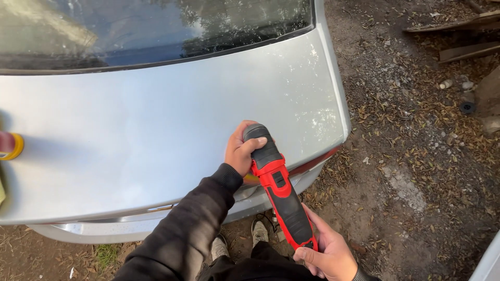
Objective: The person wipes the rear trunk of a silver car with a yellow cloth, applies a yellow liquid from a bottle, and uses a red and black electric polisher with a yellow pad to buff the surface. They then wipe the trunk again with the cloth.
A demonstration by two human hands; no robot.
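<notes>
A red and black power polisher [278, 187] rests its head on the silver car trunk lid [156, 135] near the lid's right rear corner. My left hand [240, 151] grips the black rounded head of the tool from above. The rear end of the handle sits in my right hand [325, 255], close to my body. A black sleeve covers my left arm. The pad under the tool's head is hidden.
The rear window [146, 31] lies beyond the lid. A red and yellow bottle [10, 145] lies at the lid's left edge. Dirt ground with dry leaves [416, 156] spreads to the right, with planks [463, 36] at the top right. My shoes [259, 232] stand below the bumper.
</notes>
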